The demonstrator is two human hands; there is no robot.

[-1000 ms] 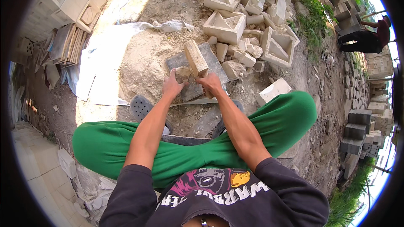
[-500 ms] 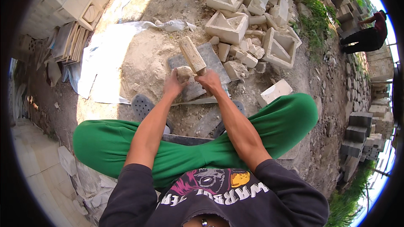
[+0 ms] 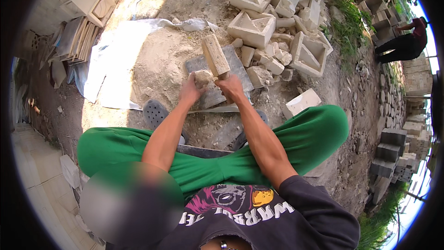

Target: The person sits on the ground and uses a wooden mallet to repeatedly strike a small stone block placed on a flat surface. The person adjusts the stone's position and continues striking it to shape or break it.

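My left hand [image 3: 189, 92] is closed round a rough, pale chunk of concrete [image 3: 202, 77], holding it over a flat grey slab [image 3: 237, 70]. Beside it, my right hand [image 3: 230, 86] grips the short handle of a wooden mallet [image 3: 214, 55]. The mallet's thick, worn head points away from me, above the slab and just right of the chunk. The slab lies on the ground between my feet and a heap of pale crumbled rubble [image 3: 162, 58]. A blurred patch hides my left upper arm.
Broken concrete blocks [image 3: 252, 28] are piled beyond the slab to the right. A white sheet [image 3: 113, 60] lies under the rubble heap. One loose white block [image 3: 301, 103] sits by my right knee. Thin boards [image 3: 79, 41] lean at the far left. Another person [image 3: 407, 41] bends at the far right.
The view has shifted slightly. The mallet and both hands stay almost in place, with the same grip on mallet and concrete chunk.
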